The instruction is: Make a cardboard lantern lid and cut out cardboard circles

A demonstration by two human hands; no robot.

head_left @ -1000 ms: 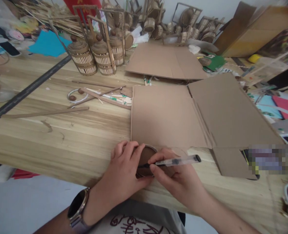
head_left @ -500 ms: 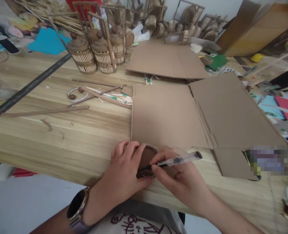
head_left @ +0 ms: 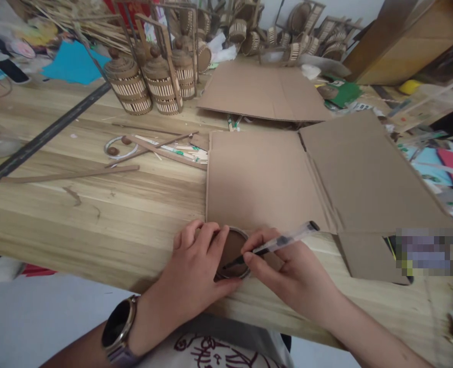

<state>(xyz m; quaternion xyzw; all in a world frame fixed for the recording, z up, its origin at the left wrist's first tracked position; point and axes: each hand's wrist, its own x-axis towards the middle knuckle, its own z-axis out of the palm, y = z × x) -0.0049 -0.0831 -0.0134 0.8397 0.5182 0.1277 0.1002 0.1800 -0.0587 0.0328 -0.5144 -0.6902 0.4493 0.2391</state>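
A round ring with a greyish rim lies near the front edge of the table, brown cardboard showing inside it. My left hand steadies it, fingers over its left side and thumb along the near rim. Between thumb and fingers, my right hand pinches a clear-barrelled pen with a black end. Its dark tip points down inside the ring, close to the near rim. Whether the tip touches the cardboard I cannot tell. An unfolded cardboard sheet spreads out just beyond both hands.
Several lidded slatted baskets with tall handles stand at the back. Another cardboard piece lies behind the sheet. Brown strips and a white tape ring are at left, near a long dark bar. A cardboard box stands back right.
My right hand has shifted slightly right with the pen, which now slants more steeply. The pen tip sits farther inside the ring. My left hand stays about where it was.
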